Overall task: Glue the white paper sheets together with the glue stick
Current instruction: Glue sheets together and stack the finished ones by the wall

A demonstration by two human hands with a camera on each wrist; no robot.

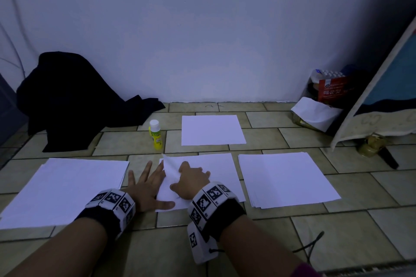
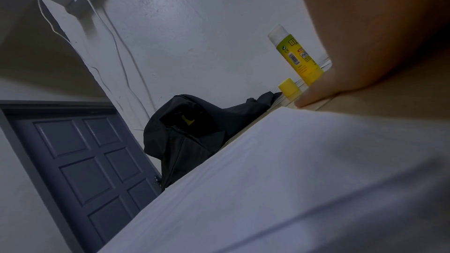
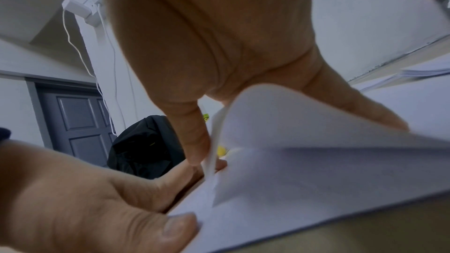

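Tiled floor (image 1: 225, 243) against white wall, paper stacks laid out in reach. Middle sheet (image 1: 216, 168) between both hands. Left hand (image 1: 146, 184) flat, fingers spread straight, thumb on near left corner, likely pinning it against sliding. Right hand (image 1: 191, 181) curled, forefinger and thumb pinching raised left edge, peeling top sheet back, probably to bare a gluing face. Glue stick (image 1: 155, 134) upright just beyond, uncapped; yellow cap (image 2: 288, 89) beside it.

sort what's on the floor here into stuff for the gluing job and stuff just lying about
For the job:
centre sheets
far sheet
left stack
right stack
glue stick
yellow cap

Lying about:
black cloth
red packet
crumpled paper
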